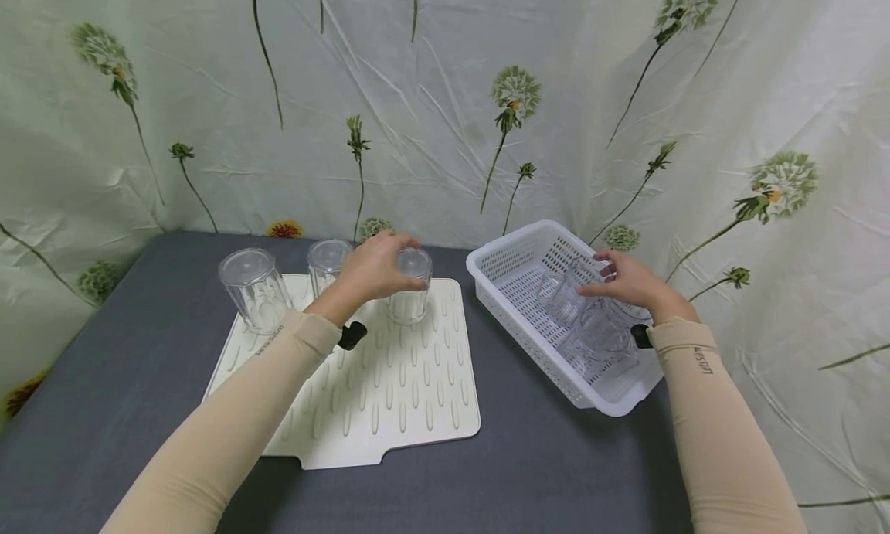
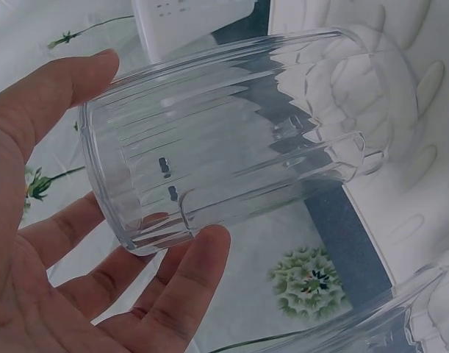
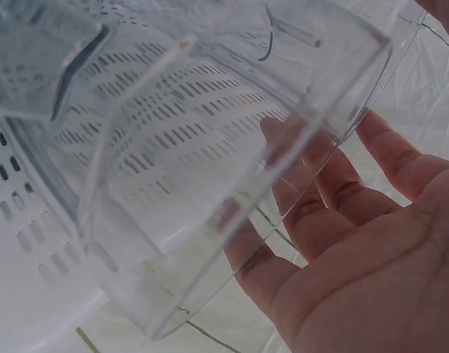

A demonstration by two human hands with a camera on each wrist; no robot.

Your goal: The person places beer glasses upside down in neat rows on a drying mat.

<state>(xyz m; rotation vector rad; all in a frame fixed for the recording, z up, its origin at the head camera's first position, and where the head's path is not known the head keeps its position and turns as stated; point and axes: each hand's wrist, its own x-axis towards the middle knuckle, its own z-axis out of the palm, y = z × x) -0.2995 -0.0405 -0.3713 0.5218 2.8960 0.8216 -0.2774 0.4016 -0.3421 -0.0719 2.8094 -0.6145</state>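
In the head view, my left hand (image 1: 375,267) grips an upside-down clear glass (image 1: 409,306) on the white ridged mat (image 1: 417,395). The left wrist view shows my thumb (image 2: 92,73) on one side of that ribbed glass (image 2: 231,132) and fingertips on the other. Two more upturned glasses stand on the mat, one beside my left hand (image 1: 327,260) and one farther left (image 1: 253,283). Over the white basket (image 1: 514,329), my right hand (image 1: 629,283) holds a clear glass (image 1: 582,273), its fingers (image 3: 312,213) partly seen through glass.
More clear glasses (image 1: 601,333) lie close together in the basket beneath my right hand. Basket and mat stand on a dark grey cloth (image 1: 528,464). A pale curtain (image 1: 431,117) with dandelion prints hangs along the back and right side.
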